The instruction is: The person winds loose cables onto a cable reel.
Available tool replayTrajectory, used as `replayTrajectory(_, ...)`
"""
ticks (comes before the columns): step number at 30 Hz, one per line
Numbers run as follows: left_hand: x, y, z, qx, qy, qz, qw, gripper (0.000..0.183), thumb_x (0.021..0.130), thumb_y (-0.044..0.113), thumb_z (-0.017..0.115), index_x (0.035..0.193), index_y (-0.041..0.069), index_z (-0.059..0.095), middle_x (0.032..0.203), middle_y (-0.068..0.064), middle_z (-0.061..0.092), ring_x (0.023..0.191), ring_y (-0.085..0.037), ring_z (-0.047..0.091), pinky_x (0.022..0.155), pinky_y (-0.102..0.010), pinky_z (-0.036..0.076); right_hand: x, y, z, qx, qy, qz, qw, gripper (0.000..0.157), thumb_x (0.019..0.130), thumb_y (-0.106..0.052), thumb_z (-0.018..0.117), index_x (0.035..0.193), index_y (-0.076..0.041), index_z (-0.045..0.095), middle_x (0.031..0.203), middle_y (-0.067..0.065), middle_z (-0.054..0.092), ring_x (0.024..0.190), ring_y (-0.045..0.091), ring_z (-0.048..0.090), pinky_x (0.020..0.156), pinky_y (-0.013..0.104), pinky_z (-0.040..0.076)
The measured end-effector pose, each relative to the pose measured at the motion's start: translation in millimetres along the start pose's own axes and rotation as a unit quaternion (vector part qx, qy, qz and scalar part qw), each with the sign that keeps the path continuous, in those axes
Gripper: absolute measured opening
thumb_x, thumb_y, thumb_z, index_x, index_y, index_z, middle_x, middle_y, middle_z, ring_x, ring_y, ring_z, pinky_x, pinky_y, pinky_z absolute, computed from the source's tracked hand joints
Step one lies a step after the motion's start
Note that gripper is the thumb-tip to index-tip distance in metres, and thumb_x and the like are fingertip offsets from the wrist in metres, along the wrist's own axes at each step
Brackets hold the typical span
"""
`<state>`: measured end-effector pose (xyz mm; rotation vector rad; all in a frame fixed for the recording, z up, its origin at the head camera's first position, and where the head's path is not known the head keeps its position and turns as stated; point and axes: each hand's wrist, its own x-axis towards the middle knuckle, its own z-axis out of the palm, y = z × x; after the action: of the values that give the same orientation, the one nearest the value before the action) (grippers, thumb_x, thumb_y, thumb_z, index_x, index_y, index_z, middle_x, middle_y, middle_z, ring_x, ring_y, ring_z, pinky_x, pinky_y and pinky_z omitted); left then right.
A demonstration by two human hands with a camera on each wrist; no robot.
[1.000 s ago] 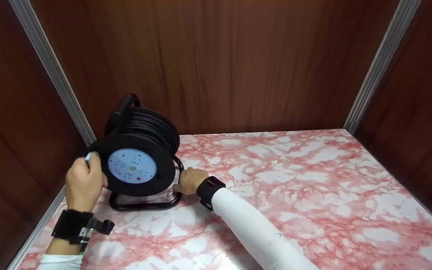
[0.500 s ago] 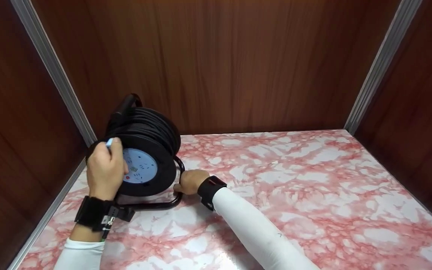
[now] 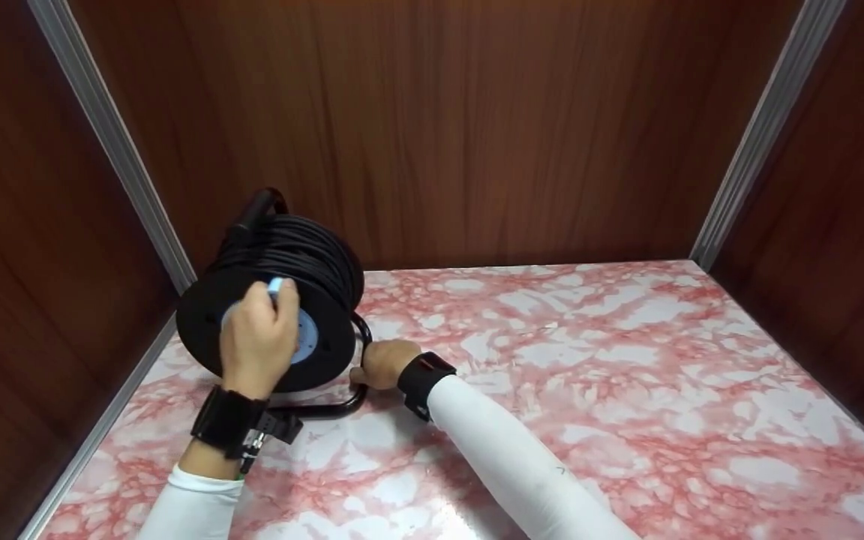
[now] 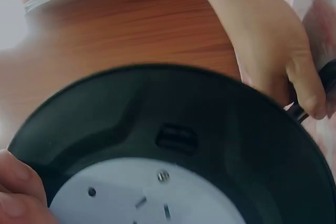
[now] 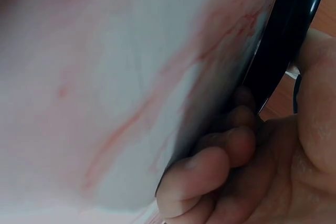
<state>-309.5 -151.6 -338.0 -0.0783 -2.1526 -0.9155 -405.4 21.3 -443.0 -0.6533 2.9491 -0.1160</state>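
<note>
A black cable reel (image 3: 198,324) stands at the left, with black cable (image 3: 293,251) wound on its drum. My left hand (image 3: 256,345) grips a light blue knob (image 3: 275,286) in front of the disc, covering part of the pale blue socket panel (image 3: 309,339). In the left wrist view, its fingertips (image 4: 21,192) show beside the black disc (image 4: 121,108). My right hand (image 3: 388,363) holds the reel's tubular frame (image 3: 319,411) at its lower right. The right wrist view shows curled fingers (image 5: 202,177) round the black tube (image 5: 283,35).
The reel sits on a pink-and-white marbled tabletop (image 3: 589,360). Brown wood-look panels (image 3: 439,135) close off the back and both sides, with a metal corner strip (image 3: 113,146) near the reel. A black carrying handle (image 3: 253,214) tops the reel.
My left hand has swept from the disc's left edge up and rightward across its face with the blue knob. The disc has turned. My right hand stays on the frame.
</note>
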Motion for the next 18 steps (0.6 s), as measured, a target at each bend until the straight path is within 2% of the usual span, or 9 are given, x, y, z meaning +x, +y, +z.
replayTrajectory(5, -7.3, 5.1, 8.9, 0.017, -0.025, 0.028, 0.9992, 0.043, 0.11, 0.038, 0.048, 0.077, 0.009, 0.046, 0.062, -0.011, 0.048, 0.055, -0.038, 0.054, 0.052, -0.055, 0.04, 3, 1, 3.1, 0.003, 0.0, 0.003, 1.0, 0.051, 0.098, -0.06, 0.06, 0.086, -0.013, 0.075, 0.105, 0.01, 0.076, 0.09, 0.026, 0.072, 0.07, 0.049, 0.059)
replayTrajectory(11, -14.4, 8.8, 18.1, 0.032, -0.062, 0.03, 0.9971, 0.044, 0.11, 0.04, 0.047, 0.078, 0.01, 0.046, 0.062, -0.011, 0.047, 0.055, -0.04, 0.054, 0.052, -0.054, 0.04, 4, 1, 3.1, -0.003, -0.005, 0.009, 1.0, 0.054, 0.099, -0.062, 0.059, 0.094, -0.011, 0.076, 0.106, 0.009, 0.076, 0.09, 0.025, 0.072, 0.071, 0.049, 0.059)
replayTrajectory(18, -22.3, 10.3, 24.3, 0.057, -0.111, 0.049, 0.991, 0.042, 0.109, 0.038, 0.049, 0.077, 0.011, 0.047, 0.06, -0.009, 0.048, 0.052, -0.034, 0.053, 0.049, -0.051, 0.041, 2, 2, 0.4, 0.004, -0.012, -0.001, 1.0, 0.049, 0.101, -0.058, 0.059, 0.091, -0.013, 0.075, 0.105, 0.008, 0.075, 0.089, 0.024, 0.071, 0.075, 0.047, 0.058)
